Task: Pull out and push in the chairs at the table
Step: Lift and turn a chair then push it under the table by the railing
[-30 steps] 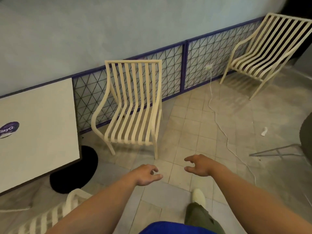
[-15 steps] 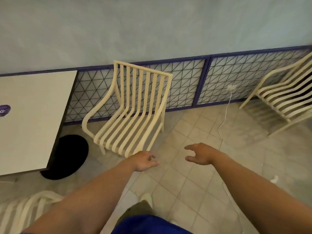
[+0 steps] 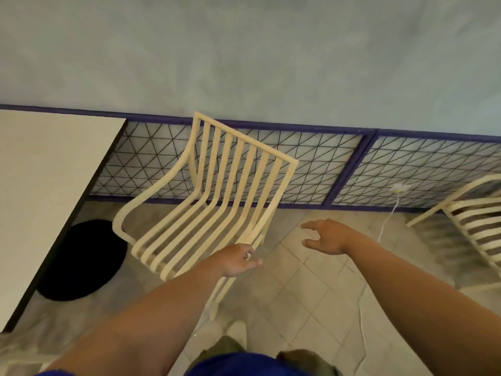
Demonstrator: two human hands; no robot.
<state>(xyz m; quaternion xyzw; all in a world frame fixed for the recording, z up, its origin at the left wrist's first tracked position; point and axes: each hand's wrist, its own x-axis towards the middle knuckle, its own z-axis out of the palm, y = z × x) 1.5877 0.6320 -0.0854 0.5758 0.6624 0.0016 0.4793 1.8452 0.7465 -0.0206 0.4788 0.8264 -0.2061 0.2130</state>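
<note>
A: Head view. Position of slatted chair?
B: On tiled floor, just right of white tabletop corner, apart from its edge. Turned at an angle, backrest toward mesh panel.
A: Left grip?
B: At front right corner of seat. Fingers loosely curled, nothing enclosed. Contact with side rail: cannot tell.
A: Right grip?
B: Over bare tiles, right of chair, apart from it. Thumb and fingers spread wide, holding nothing.
A: Other items?
B: Black round base under tabletop. Second chair at right edge, partly cut off. White cable down from mesh panel onto floor, between the two chairs.
</note>
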